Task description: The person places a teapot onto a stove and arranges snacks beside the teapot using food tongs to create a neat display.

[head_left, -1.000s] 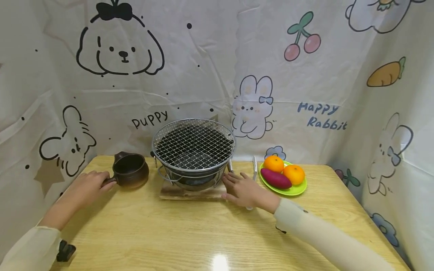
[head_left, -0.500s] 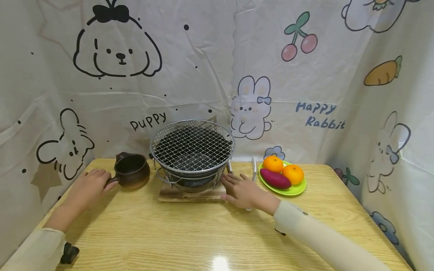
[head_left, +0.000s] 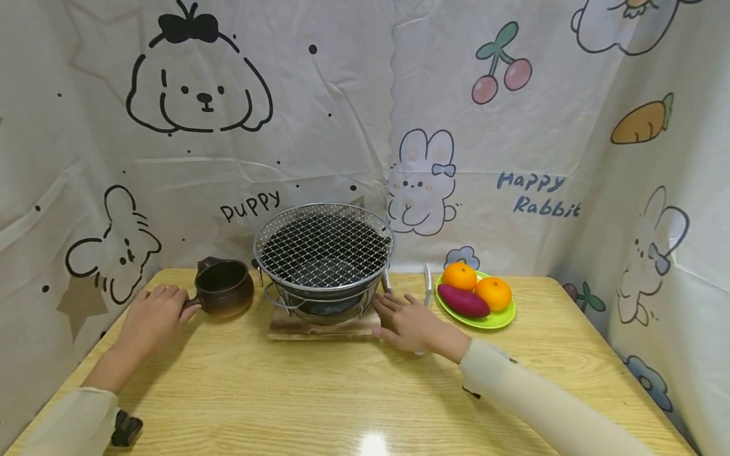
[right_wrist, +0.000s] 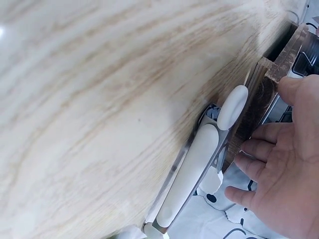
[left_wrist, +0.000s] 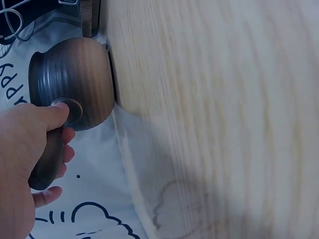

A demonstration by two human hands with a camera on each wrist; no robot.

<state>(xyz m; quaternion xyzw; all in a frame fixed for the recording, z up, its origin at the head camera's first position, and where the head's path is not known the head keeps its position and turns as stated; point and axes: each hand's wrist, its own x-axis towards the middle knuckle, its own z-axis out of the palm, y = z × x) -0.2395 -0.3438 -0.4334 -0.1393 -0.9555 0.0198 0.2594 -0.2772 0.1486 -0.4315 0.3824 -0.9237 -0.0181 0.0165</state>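
Observation:
At the left of the table stands a dark brown clay pot (head_left: 230, 299) with a spout and a side handle. My left hand (head_left: 151, 320) grips that handle (left_wrist: 48, 162), thumb on top near the pot's wall. A round charcoal grill with a wire mesh (head_left: 325, 250) sits in the middle on a wooden board (head_left: 319, 330). My right hand (head_left: 407, 322) lies at the board's right end, its fingers (right_wrist: 259, 149) loosely extended and its thumb by the board's edge. Tongs with white grips (right_wrist: 192, 174) lie on the table just beneath this hand, partly hidden by it in the head view.
Right of the tongs is a green plate (head_left: 500, 322) with two oranges (head_left: 493, 294) and a purple sweet potato (head_left: 463, 301). A printed white cloth (head_left: 342, 152) hangs close behind the table and at both sides.
My left hand and the clay pot have shifted slightly right, closer to the grill. My right hand stays by the board. The head view has tilted a little.

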